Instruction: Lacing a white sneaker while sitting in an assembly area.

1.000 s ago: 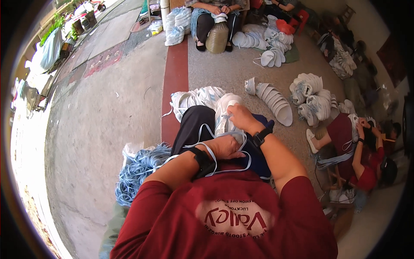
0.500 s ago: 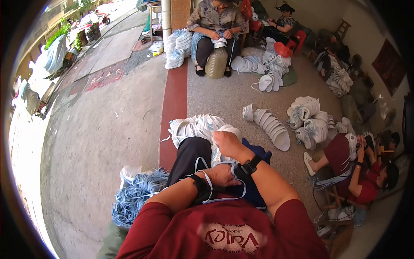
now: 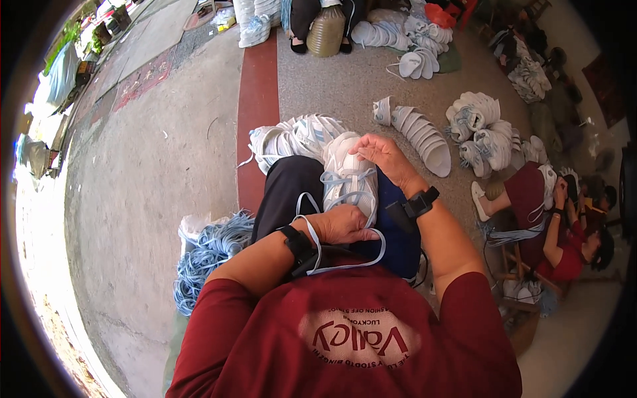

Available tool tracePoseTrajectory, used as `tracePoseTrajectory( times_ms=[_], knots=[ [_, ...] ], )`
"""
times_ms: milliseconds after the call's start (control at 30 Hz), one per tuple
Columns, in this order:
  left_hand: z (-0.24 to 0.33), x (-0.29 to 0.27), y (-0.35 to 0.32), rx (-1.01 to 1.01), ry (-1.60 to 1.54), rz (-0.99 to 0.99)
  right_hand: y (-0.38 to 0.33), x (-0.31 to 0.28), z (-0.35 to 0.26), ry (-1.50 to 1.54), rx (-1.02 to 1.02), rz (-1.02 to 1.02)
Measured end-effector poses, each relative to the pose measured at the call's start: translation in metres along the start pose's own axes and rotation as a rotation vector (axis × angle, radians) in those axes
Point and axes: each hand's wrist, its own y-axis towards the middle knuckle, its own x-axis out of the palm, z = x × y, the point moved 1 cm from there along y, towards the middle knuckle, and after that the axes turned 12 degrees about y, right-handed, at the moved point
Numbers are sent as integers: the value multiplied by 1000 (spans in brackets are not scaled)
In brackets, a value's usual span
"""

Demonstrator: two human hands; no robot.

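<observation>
On the lap: white shoe (image 3: 350,180), pale blue lace (image 3: 345,260) trailing.
Left hand (image 3: 342,224): clenched on the lace, apparently.
Right hand (image 3: 379,152): grasping the shoe's toe.

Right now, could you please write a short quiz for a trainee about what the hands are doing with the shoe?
1. True or false: the right hand rests on the toe end of the white shoe.
2. What does the left hand grip? A) a light blue lace B) a brush C) a bottle
3. On which side of the person does the pile of blue laces lie?

Key: 1 true. 2 A. 3 the person's left, on the floor.
</observation>
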Motion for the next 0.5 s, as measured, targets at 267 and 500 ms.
tracePoseTrajectory(
  times_ms=[267,500],
  knots=[
    [60,-49,-8,-136,-499,-78,-11,4,23,-12,-30,39],
    [102,-43,-24,-156,-798,-96,-30,3,40,84,-104,259]
  ],
)
